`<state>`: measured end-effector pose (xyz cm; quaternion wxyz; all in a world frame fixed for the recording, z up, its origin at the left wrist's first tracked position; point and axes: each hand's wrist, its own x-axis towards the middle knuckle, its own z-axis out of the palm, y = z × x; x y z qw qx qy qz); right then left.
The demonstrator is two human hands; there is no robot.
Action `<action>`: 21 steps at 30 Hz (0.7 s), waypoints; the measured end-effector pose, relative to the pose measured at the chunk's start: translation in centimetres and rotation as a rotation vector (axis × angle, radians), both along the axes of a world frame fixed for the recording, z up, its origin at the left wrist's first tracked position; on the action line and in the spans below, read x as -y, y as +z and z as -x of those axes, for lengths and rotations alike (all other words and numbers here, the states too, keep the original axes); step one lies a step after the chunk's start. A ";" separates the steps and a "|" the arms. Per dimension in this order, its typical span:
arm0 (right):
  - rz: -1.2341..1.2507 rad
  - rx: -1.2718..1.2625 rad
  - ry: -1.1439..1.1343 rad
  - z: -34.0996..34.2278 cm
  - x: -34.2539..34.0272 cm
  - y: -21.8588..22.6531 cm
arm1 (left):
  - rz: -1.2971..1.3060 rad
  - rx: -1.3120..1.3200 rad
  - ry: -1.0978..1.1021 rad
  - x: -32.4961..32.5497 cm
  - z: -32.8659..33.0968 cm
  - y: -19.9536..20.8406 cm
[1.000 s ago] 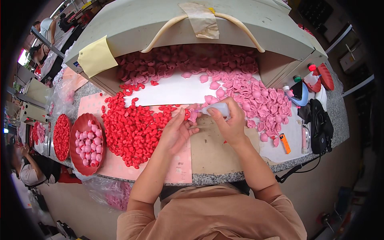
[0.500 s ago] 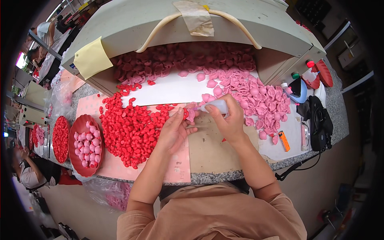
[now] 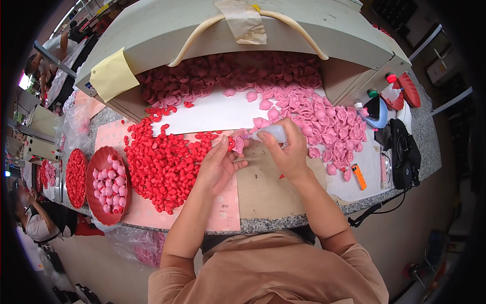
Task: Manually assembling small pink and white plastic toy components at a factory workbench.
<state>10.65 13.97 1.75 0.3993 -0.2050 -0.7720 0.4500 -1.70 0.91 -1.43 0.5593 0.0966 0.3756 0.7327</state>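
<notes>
My left hand [image 3: 215,169] pinches a small pink molded shell [image 3: 239,144] between thumb and fingertips, with a bit of red beside it at the fingers. My right hand [image 3: 288,154] is wrapped round a translucent whitish squeeze bottle [image 3: 276,133], tilted so that its narrow tip points left at the shell. Whether the tip touches the shell I cannot tell. Left of my left hand spreads a heap of small glossy red pieces [image 3: 164,169]. Beyond and right of my right hand lies a heap of pink shell pieces [image 3: 331,124].
A grey metal hood [image 3: 177,35] arches over the table's far side. At the left stand a red dish [image 3: 103,220] of pink-and-red balls and another dish of red pieces [image 3: 76,177]. An orange lighter [image 3: 359,177], a blue container [image 3: 380,121] and a black cabled device [image 3: 403,157] lie right.
The pink shell has turned slightly in my left fingers, beside the bottle's tip. Both hands keep their grip. The whole view has shifted a little.
</notes>
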 end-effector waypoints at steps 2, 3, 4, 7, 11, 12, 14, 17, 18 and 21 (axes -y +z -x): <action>-0.011 -0.007 0.002 0.0 0.1 0.1 | -0.001 -0.003 0.001 0.0 0.0 0.0; -0.022 -0.014 0.003 0.0 0.1 0.1 | -0.003 -0.003 -0.001 0.0 0.0 0.0; -0.022 -0.014 0.003 0.0 0.1 0.1 | -0.004 -0.002 -0.004 0.0 0.0 0.0; -0.026 -0.008 0.003 0.0 0.1 0.0 | -0.016 -0.007 -0.033 0.1 0.2 -0.2; -0.025 -0.030 0.002 0.1 0.1 0.0 | -0.009 -0.012 -0.034 0.1 0.2 0.1; -0.020 -0.040 0.000 0.1 0.1 0.0 | -0.011 -0.008 -0.032 0.1 0.1 0.0; -0.017 -0.029 0.010 0.1 0.1 0.0 | -0.013 -0.004 -0.030 0.1 0.1 0.0; -0.028 -0.020 0.018 0.1 0.0 -0.1 | -0.007 -0.013 -0.030 0.2 0.2 0.0; -0.042 -0.021 0.015 0.1 0.0 -0.1 | -0.008 -0.014 -0.030 0.1 0.2 0.0; -0.042 -0.018 0.011 0.0 0.0 -0.1 | -0.004 -0.013 -0.031 0.1 0.1 0.0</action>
